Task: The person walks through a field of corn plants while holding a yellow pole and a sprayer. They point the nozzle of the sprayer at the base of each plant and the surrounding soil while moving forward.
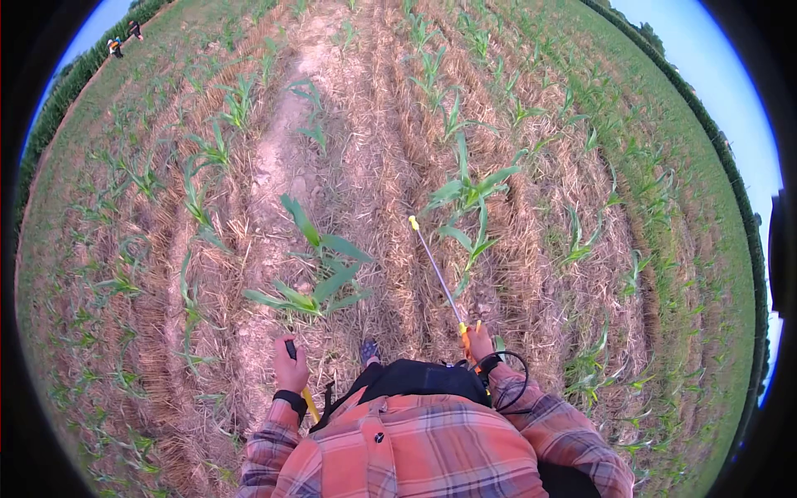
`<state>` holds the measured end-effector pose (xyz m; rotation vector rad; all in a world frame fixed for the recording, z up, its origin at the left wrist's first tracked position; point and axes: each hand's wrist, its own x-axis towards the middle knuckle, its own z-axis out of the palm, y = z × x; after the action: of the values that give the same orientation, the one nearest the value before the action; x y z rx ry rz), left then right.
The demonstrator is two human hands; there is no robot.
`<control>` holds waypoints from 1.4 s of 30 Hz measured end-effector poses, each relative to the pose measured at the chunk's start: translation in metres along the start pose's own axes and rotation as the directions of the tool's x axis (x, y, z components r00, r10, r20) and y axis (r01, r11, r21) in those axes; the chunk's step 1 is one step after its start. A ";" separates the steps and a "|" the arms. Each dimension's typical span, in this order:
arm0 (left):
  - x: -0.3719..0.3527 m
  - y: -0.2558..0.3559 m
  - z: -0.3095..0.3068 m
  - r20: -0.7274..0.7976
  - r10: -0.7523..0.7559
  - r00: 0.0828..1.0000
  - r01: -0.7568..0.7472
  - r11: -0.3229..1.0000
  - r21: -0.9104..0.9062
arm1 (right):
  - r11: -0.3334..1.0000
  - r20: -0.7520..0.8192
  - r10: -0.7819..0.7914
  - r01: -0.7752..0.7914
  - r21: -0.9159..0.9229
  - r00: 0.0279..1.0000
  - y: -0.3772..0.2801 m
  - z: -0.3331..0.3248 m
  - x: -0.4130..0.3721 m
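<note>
My right hand [481, 342] is closed around the orange handle of a spray wand [438, 272]. The wand slants forward and left to its yellow nozzle [413, 222], beside a young corn plant [466, 192]. A black hose [526, 375] loops past my right wrist. At lower left, my left hand [290, 370] grips the black end of a pump lever [290, 349], whose yellow shaft [310, 405] shows below the wrist. Another corn plant [312, 302] stands just ahead of that hand. Whatever the lever and hose join onto is hidden.
Rows of young corn [237, 101] run ahead through straw-covered soil, with a bare dirt strip [274, 158] left of centre. One shoe [369, 352] shows below me. Two people [124, 40] are far off at upper left. A tree line [706, 116] borders the right side.
</note>
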<state>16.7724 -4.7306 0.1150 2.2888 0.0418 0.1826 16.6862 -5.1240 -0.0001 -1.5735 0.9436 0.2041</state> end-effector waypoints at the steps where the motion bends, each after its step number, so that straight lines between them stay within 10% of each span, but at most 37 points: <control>1: 0.010 -0.006 0.003 0.007 -0.022 1.000 0.022 1.000 -0.012 | 1.000 0.108 -0.013 0.015 -0.016 0.994 -0.018 0.013 0.002; 5: 0.027 -0.003 -0.033 -0.005 -0.050 0.999 0.047 0.957 -0.287 | 0.989 0.233 0.007 0.028 -0.145 0.972 -0.054 0.062 0.019; 6: 0.026 0.032 -0.064 0.095 -0.251 0.963 0.264 0.826 -0.498 | 0.974 0.318 -0.014 0.085 -0.210 0.948 -0.073 0.070 0.014; 8: 0.020 0.053 -0.110 -0.078 -0.148 0.986 0.082 0.834 -0.546 | 0.952 0.403 -0.032 0.150 -0.266 0.915 -0.087 0.082 0.025; 15: 0.072 0.032 -0.072 -0.067 -0.297 0.952 0.249 0.887 -0.389 | 0.968 0.546 0.022 0.119 -0.222 0.837 -0.104 0.111 0.089; 16: 0.088 -0.005 -0.040 -0.164 -0.140 0.976 0.109 0.976 -0.188 | 0.970 0.550 0.019 0.118 -0.213 0.835 -0.109 0.109 0.100; 28: 0.233 0.065 0.115 -0.024 0.017 1.000 -0.018 1.000 -0.025 | 0.999 -0.031 0.012 -0.010 0.042 0.999 -0.178 -0.015 0.228; 30: 0.249 0.083 0.116 0.050 -0.159 0.986 0.164 0.974 -0.156 | 0.993 -0.169 0.010 0.011 0.121 0.986 -0.178 -0.043 0.253; 38: 0.258 0.201 0.028 -0.173 -0.122 0.977 0.052 0.930 -0.364 | 0.956 -0.404 0.072 0.052 0.288 0.912 -0.173 -0.127 0.325; 42: 0.297 0.185 0.039 -0.167 -0.111 0.980 0.080 0.980 -0.183 | 0.938 -0.442 0.108 0.056 0.342 0.890 -0.189 -0.115 0.341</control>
<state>17.0668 -4.8556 0.2636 2.0843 0.2189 0.3263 16.9904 -5.3907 -0.0377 -1.2968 1.2879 -0.3196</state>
